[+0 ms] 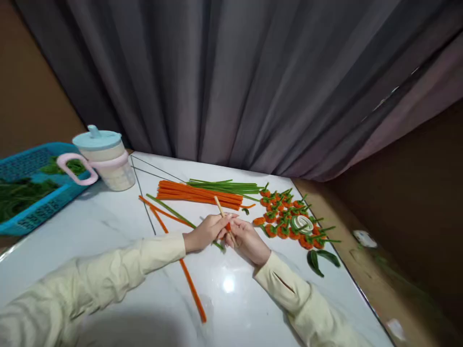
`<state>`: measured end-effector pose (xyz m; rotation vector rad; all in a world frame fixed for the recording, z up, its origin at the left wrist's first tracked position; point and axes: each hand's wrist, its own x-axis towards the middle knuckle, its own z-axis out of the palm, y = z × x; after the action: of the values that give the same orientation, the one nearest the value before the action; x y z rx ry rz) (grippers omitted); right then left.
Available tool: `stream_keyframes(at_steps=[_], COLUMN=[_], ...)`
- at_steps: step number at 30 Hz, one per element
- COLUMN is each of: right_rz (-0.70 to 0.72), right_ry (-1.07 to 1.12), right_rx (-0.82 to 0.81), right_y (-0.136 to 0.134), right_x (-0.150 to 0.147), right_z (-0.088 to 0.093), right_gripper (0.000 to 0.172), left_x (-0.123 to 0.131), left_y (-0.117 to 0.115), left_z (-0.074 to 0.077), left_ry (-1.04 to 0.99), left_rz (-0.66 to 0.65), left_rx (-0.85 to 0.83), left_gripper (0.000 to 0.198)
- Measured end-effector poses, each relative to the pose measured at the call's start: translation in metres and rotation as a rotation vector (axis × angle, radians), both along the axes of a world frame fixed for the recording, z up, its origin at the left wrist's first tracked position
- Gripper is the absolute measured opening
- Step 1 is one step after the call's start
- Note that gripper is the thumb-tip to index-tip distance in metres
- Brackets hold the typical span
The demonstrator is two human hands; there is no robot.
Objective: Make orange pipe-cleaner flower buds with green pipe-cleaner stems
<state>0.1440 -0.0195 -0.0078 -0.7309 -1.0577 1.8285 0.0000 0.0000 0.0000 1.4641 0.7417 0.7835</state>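
Over the white table, my left hand [207,233] and my right hand [250,241] meet, both closed around a thin wooden stick [219,204]. A bit of orange pipe cleaner [227,226] shows on the stick between my fingertips; how it is wound is mostly hidden. Under my left forearm and hand run loose orange pipe cleaners [193,290] and a green pipe cleaner [169,210]. Just beyond my hands lie a bundle of orange pipe cleaners [197,193] and a bundle of green ones [231,187].
Several small orange pipe-cleaner shapes with green stems [283,231] cluster at right, around a white ring-shaped roll [303,224]. Green leaf shapes [314,263] lie nearby. At left stand a blue-lidded cup [117,177] and a blue basket [54,206] holding greenery. A grey curtain [224,86] hangs behind.
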Motion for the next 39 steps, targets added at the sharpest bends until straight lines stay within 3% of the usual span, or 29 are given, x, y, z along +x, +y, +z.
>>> stream_keyframes(at_steps=[11,18,29,39], right_rz=[0.021,0.02,0.042,0.005], right_ry=[-0.007,-0.005,-0.001,0.045], right_rx=[0.001,-0.003,0.001,-0.02], right_y=[-0.0015,-0.0012,-0.0016,-0.0025], right_x=[0.0009,0.0005,0.001,-0.0013], right_z=[0.0077,0.0085,0.0077,0.0097], right_gripper=[0.029,0.029,0.033,0.028], left_x=[-0.0022,-0.0035,-0.003,-0.002], left_y=[-0.0014,-0.0003,0.0008,-0.0008], left_z=[0.0021,0.0043,0.0082,0.0046], left_ry=[-0.022,-0.009,-0.147,-0.033], left_rz=[-0.005,-0.011,-0.132,-0.151], left_rx=[-0.005,-0.032,-0.117,-0.115], left_gripper=[0.061,0.068,0.067,0.07])
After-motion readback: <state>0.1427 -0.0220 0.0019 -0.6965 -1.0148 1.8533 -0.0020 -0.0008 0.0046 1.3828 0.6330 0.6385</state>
